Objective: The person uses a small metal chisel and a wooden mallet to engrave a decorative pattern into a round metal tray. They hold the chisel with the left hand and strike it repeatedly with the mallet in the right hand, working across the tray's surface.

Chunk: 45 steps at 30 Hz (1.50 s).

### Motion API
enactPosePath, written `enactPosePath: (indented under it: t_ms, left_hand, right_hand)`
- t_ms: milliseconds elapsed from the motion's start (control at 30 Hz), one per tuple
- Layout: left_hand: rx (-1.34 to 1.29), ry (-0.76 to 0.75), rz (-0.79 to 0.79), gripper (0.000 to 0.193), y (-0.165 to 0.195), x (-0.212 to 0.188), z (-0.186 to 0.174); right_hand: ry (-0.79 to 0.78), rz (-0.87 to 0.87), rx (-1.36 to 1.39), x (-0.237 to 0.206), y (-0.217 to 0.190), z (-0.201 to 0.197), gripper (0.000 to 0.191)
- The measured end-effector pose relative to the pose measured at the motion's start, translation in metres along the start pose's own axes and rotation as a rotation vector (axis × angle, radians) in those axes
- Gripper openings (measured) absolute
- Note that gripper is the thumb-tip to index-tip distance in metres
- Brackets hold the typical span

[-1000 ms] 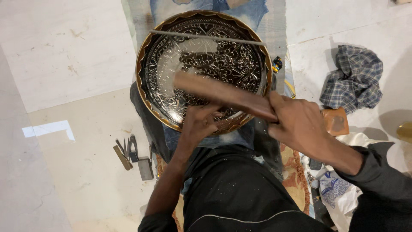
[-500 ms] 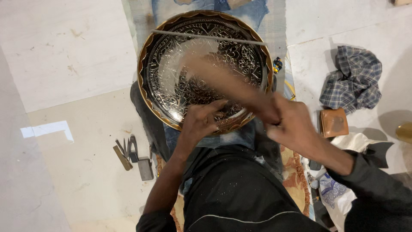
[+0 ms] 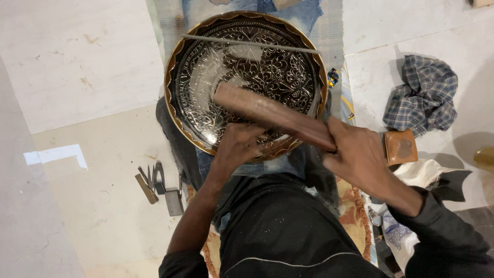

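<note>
A large round engraved metal tray (image 3: 246,31) with a scalloped brass-coloured rim lies on my lap. My right hand (image 3: 360,159) is closed around a long brown wooden mallet (image 3: 267,112), whose head is over the tray's middle. My left hand (image 3: 237,148) rests at the tray's near rim with its fingers curled; whatever small tool it may hold is hidden. A thin metal rod (image 3: 252,43) lies across the tray's far part.
Several small metal tools (image 3: 157,184) lie on the floor at my left. A checked cloth (image 3: 424,95) and a small brown block (image 3: 401,147) are at the right. Blue fabric (image 3: 288,11) lies beyond the tray.
The mallet head has swung up and down over the tray, ending near the tray's middle. The left hand has stayed at the near rim.
</note>
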<state>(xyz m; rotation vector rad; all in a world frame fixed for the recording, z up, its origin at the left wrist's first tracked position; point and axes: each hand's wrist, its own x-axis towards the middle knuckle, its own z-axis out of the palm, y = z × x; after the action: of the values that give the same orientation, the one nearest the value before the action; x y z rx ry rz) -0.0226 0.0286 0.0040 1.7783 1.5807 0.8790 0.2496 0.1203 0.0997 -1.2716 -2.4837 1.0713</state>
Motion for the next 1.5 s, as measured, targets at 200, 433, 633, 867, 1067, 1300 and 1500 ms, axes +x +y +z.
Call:
enactPosePath:
  t_ms: [200,433,633,867,1067,1300,1500]
  left_hand:
    - [0.017,0.045,0.108,0.046,0.000,0.001,0.000]
    - [0.108,0.016,0.163,0.052,0.001,0.006,-0.002]
    - [0.092,-0.016,0.190,0.050,-0.002,0.008,-0.001]
    - [0.122,-0.114,0.138,0.050,0.002,0.014,-0.006]
    - [0.085,-0.125,0.134,0.039,0.010,0.020,-0.010]
    - [0.092,-0.137,0.191,0.033,0.016,0.023,-0.018]
    - [0.096,-0.133,0.254,0.027,0.018,0.028,-0.020]
  right_hand:
    - [0.032,0.022,0.030,-0.005,0.004,0.006,0.041]
    - [0.100,-0.055,-0.063,-0.013,0.007,0.008,0.044]
    - [0.090,0.021,-0.100,-0.022,0.007,0.012,0.040]
    - [0.152,0.067,0.058,-0.027,0.013,0.020,0.037]
    - [0.167,0.130,0.089,-0.032,0.015,0.034,0.045]
    - [0.247,0.076,0.237,-0.045,0.030,0.045,0.043]
    - [0.283,0.113,0.199,-0.047,0.039,0.054,0.040]
